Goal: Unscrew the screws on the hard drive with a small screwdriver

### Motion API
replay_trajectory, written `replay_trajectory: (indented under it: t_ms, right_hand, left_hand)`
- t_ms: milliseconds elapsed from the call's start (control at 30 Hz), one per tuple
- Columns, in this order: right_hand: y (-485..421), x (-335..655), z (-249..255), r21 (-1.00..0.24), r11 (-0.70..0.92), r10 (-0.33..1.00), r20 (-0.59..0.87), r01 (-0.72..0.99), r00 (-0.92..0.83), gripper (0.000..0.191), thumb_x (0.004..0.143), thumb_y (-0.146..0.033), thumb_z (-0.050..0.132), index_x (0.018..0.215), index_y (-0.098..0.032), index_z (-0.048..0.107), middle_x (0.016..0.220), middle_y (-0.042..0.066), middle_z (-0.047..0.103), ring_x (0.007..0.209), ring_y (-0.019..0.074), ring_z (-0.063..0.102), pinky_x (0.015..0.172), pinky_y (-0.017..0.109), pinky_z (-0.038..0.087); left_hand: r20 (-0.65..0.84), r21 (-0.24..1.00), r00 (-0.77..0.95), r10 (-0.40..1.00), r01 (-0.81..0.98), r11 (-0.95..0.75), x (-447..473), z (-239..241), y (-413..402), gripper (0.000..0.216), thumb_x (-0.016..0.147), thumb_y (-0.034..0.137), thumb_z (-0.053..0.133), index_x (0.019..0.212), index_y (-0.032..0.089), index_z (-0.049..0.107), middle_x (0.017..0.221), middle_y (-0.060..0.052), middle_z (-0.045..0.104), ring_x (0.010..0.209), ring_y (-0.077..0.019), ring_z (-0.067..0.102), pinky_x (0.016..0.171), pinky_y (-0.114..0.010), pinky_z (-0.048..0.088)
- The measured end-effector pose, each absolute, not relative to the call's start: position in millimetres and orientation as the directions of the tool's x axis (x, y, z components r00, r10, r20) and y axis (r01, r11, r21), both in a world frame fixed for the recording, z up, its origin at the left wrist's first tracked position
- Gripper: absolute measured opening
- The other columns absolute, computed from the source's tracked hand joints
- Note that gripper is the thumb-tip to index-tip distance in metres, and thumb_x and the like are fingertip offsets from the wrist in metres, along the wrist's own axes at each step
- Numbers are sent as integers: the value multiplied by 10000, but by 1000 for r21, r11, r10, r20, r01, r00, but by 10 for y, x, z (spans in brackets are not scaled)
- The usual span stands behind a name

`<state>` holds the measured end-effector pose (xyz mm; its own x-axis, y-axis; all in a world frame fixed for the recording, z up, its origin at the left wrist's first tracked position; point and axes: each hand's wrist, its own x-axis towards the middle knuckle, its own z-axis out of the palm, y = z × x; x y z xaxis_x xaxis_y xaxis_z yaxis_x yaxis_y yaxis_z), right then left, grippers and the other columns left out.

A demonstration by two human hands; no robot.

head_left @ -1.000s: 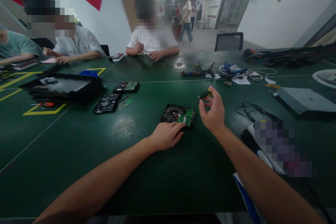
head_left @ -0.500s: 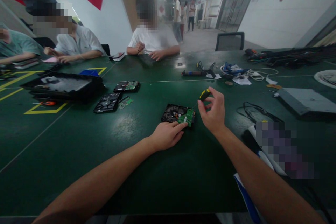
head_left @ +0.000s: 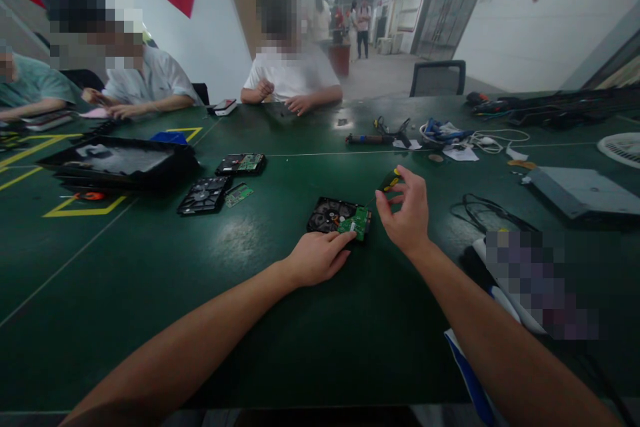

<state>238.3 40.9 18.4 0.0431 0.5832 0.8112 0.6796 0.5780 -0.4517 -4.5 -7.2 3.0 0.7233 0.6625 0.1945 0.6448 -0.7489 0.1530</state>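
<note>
A hard drive (head_left: 325, 212) lies on the green table in front of me, its green circuit board (head_left: 359, 219) facing up at the right end. My left hand (head_left: 320, 257) holds the drive at its near edge, the index finger stretched onto the board and the thumb lower at the side. In my right hand (head_left: 406, 210) is a black and yellow screwdriver (head_left: 389, 180), pinched by the handle between thumb and fingers. It leans, with its thin shaft running down-left to the board's far right corner. Whether the tip sits in a screw is too small to tell.
Left of the drive are two more hard drives (head_left: 204, 196), a loose circuit board (head_left: 239, 195) and a black tray (head_left: 120, 163). A grey metal box (head_left: 585, 192), cables (head_left: 493, 212) and a white fan-like grille (head_left: 623, 149) are at right. Co-workers (head_left: 293, 77) sit across the table.
The screwdriver's handle has turned in my right fingers: its yellow markings show differently. Both hands and the hard drive stay in place. In the background a standing person has moved.
</note>
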Motion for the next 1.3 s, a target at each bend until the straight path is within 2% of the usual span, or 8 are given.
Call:
replay_trajectory:
  t_ms: [133,367,533,733,900,1067,1200,1300]
  right_hand:
    - [419,2386,166,-464,592,588,808,659,40,688,950,-243,626,1579,-292,352,1442,154,520,1003,246,719,714,394,697]
    - [403,2399,201,-491,567,611,789,662,62,662,942,-287,669,1549,-297,405,1374,136,526,876,197,698,630,353,683]
    - [418,2400,180,-484,593,601,798,643,47,670,968,-261,630,1578,-288,356,1452,159,519,1009,237,721,692,362,693]
    - [412,2407,195,-481,565,610,791,671,54,664,954,-327,675,1561,-294,405,1388,139,536,904,209,699,566,315,652]
    - [401,2399,223,-468,563,610,792,681,40,684,999,-306,592,1627,-302,320,1411,148,540,980,240,701,655,364,686]
    - [385,2396,240,-466,562,605,795,684,45,650,975,-315,652,1578,-313,409,1370,135,543,907,208,701,592,329,669]
    - [381,2387,238,-449,584,587,809,676,31,666,987,-271,618,1606,-320,376,1404,133,541,990,229,712,701,368,698]
    - [385,2386,236,-463,587,585,809,664,47,647,985,-260,621,1589,-312,397,1412,136,544,974,225,717,665,347,688]
  left_hand:
    - [198,174,716,670,647,-743,-47,24,-71,445,1080,366,462,1473,163,503,1158,-111,759,948,-260,761,823,-398,617]
    - [181,185,719,671,645,-741,-59,40,-66,433,1080,367,472,1465,171,499,1186,-110,756,982,-257,762,840,-393,612]
    - [191,171,723,664,642,-748,-58,26,-67,427,1083,371,467,1459,171,508,1163,-101,758,961,-258,758,830,-390,607]
    - [210,154,724,658,640,-753,-60,3,-59,433,1084,380,461,1457,167,513,1139,-105,758,932,-261,760,796,-393,614]
    - [218,157,726,652,634,-757,-65,-2,-63,432,1084,370,461,1459,161,514,1150,-113,758,941,-263,761,801,-395,614]
    - [222,156,726,651,632,-759,-67,5,-69,426,1083,361,466,1455,158,516,1139,-107,757,927,-265,760,789,-399,611]
    - [229,155,723,651,633,-758,-66,-3,-65,418,1080,366,484,1449,171,520,1130,-102,758,917,-245,759,788,-368,601]
    - [219,157,724,654,636,-756,-67,-2,-61,418,1081,367,488,1452,177,518,1145,-103,757,931,-241,759,796,-360,598]
